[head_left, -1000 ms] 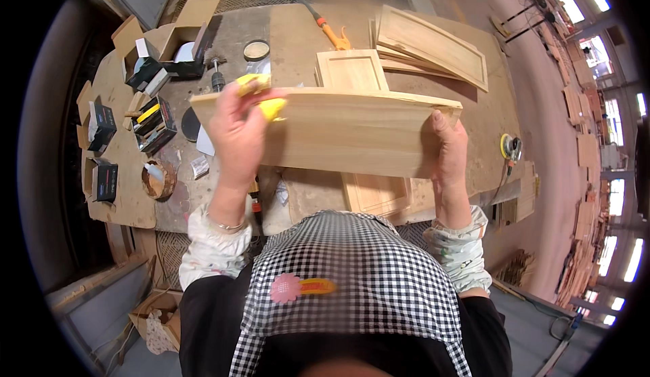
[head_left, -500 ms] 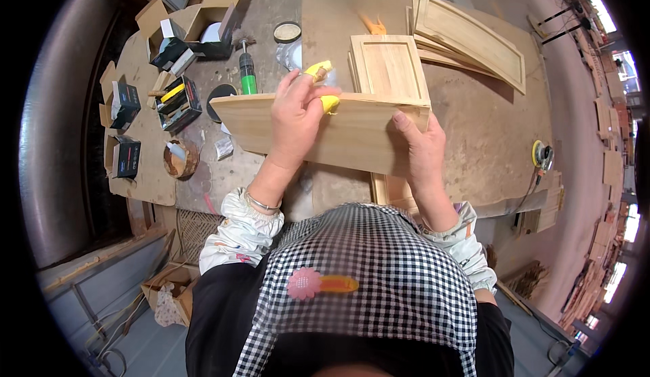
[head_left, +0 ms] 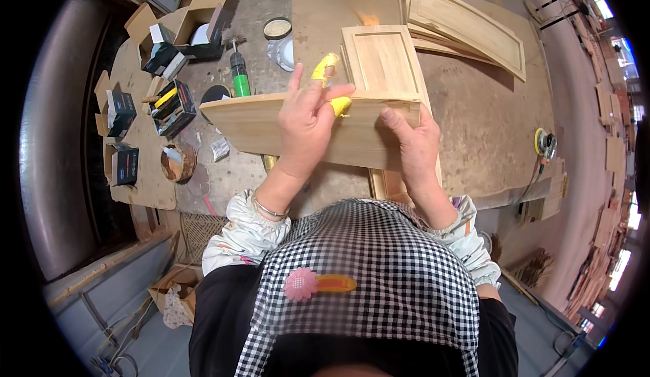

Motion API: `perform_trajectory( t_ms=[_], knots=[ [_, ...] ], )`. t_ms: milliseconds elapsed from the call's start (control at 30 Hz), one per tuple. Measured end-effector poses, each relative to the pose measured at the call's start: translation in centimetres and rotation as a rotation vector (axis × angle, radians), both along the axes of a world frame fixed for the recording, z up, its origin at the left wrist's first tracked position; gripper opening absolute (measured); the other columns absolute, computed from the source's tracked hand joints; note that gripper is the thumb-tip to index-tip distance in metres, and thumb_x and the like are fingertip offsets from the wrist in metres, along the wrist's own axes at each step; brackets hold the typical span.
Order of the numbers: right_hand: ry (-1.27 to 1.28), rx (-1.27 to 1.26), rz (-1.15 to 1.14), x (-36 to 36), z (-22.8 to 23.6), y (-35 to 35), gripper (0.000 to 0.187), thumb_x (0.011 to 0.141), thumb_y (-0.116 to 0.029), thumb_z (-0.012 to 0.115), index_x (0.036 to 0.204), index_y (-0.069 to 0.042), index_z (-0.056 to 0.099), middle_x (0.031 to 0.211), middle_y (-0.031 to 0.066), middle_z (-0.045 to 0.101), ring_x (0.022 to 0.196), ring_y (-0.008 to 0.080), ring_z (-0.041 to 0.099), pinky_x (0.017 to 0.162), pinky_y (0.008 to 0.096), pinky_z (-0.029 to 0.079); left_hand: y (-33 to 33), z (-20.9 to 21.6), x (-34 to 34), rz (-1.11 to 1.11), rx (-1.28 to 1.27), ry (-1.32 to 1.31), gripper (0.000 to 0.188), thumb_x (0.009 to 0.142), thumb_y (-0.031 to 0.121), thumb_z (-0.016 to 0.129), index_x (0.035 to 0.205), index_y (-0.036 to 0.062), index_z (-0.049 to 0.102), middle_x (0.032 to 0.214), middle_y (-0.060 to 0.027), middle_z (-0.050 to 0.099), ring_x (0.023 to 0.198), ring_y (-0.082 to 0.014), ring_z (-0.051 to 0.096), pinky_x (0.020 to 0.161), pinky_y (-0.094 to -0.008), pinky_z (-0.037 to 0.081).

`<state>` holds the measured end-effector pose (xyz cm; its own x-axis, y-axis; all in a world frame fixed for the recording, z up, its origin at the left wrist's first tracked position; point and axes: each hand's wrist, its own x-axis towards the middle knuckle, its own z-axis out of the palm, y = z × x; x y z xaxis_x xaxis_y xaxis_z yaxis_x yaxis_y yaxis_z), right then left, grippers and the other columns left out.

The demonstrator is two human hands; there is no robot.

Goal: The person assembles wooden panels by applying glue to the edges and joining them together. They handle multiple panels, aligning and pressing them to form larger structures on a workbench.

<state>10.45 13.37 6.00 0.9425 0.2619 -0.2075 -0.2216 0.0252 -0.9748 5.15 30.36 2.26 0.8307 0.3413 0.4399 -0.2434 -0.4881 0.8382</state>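
A pale wooden panel [head_left: 271, 128] is held on edge above the table, its broad face toward me. My right hand [head_left: 418, 145] grips its right end, thumb on the near face and fingers wrapped behind. My left hand [head_left: 308, 119] lies against the panel's upper edge left of its middle, fingers spread over the edge. Yellow wrapping [head_left: 325, 67] covers one of its fingers, and more yellow shows at the thumb. Behind the held panel, a framed wooden panel [head_left: 382, 62] lies on the table, partly covered by it.
Framed panels [head_left: 467, 28] are stacked at the far right. A round sander [head_left: 544, 144] sits on the right side of the table [head_left: 487, 126]. Leftward are a green-and-black power tool [head_left: 239, 72], open cartons [head_left: 116, 113], a round wooden container [head_left: 178, 163] and a round tin [head_left: 277, 28].
My left hand has slid slightly right along the panel's upper edge, with its fingers spread wider. The panel has shifted a little left; my right hand keeps its grip.
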Motion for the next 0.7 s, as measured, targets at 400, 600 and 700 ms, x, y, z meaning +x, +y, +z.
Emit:
perform_trajectory(
  t_ms=[400,600,700],
  knots=[
    [-0.014,0.031,-0.014,-0.2,-0.7,-0.1,0.032,0.082,-0.015,0.075,0.109,0.0,0.064,0.097,0.0056,0.069,0.085,0.01,0.063,0.077,0.0259,0.051,-1.1,0.7,0.3,0.037,0.122,-0.045,0.04,0.083,-0.011,0.045,0.122,-0.0056,0.056,0.1,-0.0077,0.074,0.107,-0.0197,0.063,0.118,-0.0466,0.02],
    [-0.015,0.012,-0.018,-0.1,-0.9,-0.1,0.032,0.082,-0.014,0.076,0.109,-0.001,0.065,0.097,0.0052,0.069,0.084,0.0097,0.063,0.076,0.0256,0.051,-2.1,1.4,0.7,0.098,0.153,-0.098,0.042,0.08,-0.005,0.056,0.121,0.0006,0.06,0.094,-0.0028,0.075,0.093,-0.0207,0.067,0.114,-0.0495,0.029],
    [-0.007,0.025,-0.02,-0.1,-0.8,0.0,0.032,0.082,-0.014,0.076,0.109,0.0,0.065,0.097,0.0052,0.069,0.085,0.0097,0.063,0.077,0.0253,0.051,-1.7,1.3,0.4,-0.006,0.229,-0.049,0.048,0.083,-0.01,0.053,0.13,-0.0001,0.052,0.11,-0.0089,0.072,0.115,-0.0156,0.06,0.119,-0.0469,0.016]
  ],
)
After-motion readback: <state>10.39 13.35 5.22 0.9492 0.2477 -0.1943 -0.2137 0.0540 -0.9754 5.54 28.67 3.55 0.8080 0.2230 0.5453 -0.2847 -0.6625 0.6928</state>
